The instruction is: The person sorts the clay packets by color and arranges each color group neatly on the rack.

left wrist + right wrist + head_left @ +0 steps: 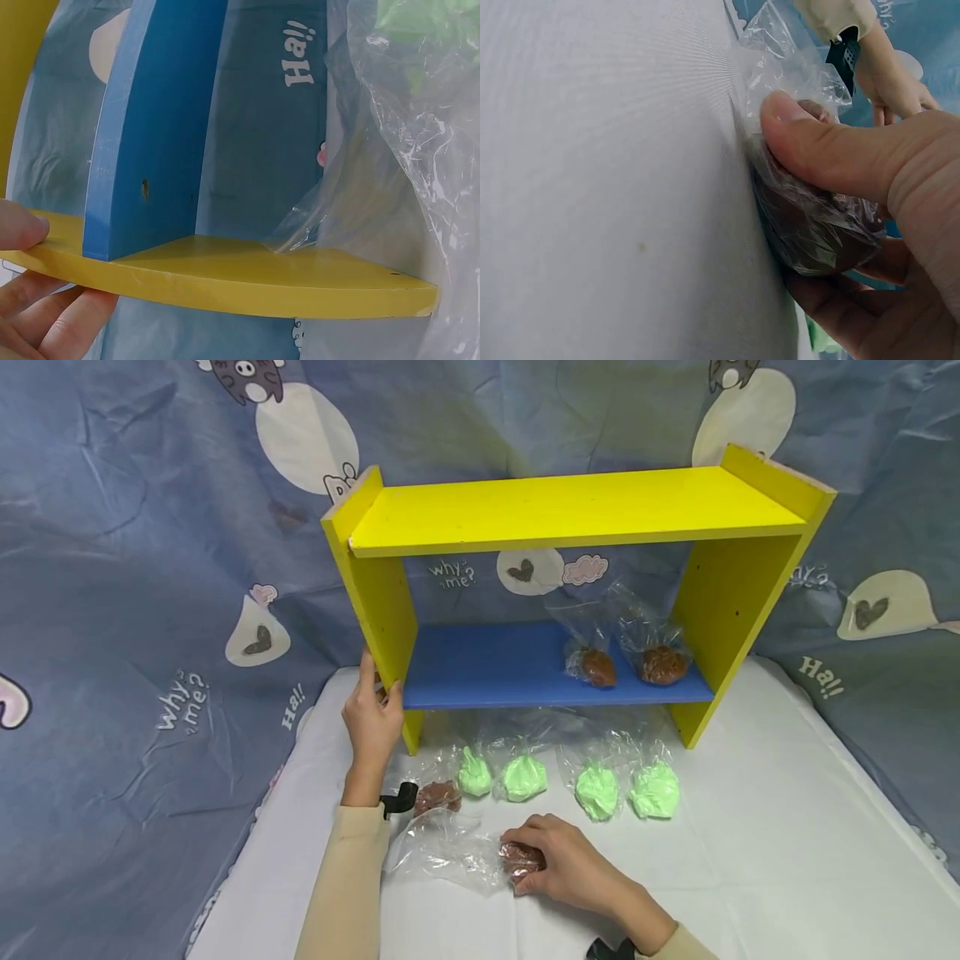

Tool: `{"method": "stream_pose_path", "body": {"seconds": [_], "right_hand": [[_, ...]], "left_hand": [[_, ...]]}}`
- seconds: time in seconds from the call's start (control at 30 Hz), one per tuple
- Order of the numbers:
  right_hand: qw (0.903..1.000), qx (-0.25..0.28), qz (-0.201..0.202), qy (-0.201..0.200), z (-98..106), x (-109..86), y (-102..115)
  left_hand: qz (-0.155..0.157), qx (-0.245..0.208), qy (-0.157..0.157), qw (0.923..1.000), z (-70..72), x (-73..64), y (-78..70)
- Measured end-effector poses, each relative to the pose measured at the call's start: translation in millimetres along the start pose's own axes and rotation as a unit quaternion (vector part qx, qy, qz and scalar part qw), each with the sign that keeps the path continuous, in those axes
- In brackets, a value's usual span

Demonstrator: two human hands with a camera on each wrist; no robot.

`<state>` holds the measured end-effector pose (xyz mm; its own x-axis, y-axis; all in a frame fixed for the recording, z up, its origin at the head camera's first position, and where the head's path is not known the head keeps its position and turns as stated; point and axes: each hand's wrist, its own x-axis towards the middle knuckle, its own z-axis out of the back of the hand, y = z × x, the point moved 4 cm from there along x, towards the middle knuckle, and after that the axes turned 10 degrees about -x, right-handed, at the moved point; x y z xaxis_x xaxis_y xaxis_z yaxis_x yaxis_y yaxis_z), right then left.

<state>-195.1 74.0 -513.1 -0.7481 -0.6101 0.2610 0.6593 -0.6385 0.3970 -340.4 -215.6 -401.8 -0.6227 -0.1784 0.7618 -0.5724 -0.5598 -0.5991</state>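
Note:
My left hand [373, 714] holds the left side panel of a yellow and blue shelf [577, 514]. In the left wrist view the thumb [26, 229] lies on one face of that panel and the fingers [75, 326] on the other. Low on the white cloth, my right hand [566, 864] grips a brown lump in a clear plastic bag [519, 860]. The bag's loose end spreads leftward over the cloth. Seen from the right wrist, the thumb [817, 142] presses one side of the lump [802, 217] while the fingers curl round below.
Two bagged brown lumps, one [597, 667] left of the other [663, 665], sit on the blue board. Several bagged light green lumps [523, 778] line the cloth before the shelf. Another bagged brown lump [437, 797] lies by my left wrist. A printed blue curtain [150, 610] hangs behind.

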Motion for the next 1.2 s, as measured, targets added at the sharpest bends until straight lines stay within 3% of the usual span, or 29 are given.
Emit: {"method": "stream_pose_path", "body": {"seconds": [0.33, 0.6, 0.9, 1.2], "right_hand": [[0.9991, 0.032, -0.025, -0.011, -2.2, 0.6, -1.4], [0.9967, 0.045, -0.043, -0.052, 1.1, 0.0, -1.9], [0.9933, 0.052, -0.072, -0.074, 11.5, 1.0, -0.8], [0.9916, 0.032, -0.068, -0.105, 34.2, 3.4, 6.4]], "left_hand": [[0.007, -0.001, 0.005, 1.0, 0.7, 0.0, 1.2], [0.009, -0.007, 0.004, 0.9999, 0.1, 0.5, 3.2], [0.013, -0.012, 0.01, 0.9998, 0.2, 0.7, 2.3], [0.006, -0.007, 0.005, 0.9999, 0.6, 1.1, 0.6]]}}
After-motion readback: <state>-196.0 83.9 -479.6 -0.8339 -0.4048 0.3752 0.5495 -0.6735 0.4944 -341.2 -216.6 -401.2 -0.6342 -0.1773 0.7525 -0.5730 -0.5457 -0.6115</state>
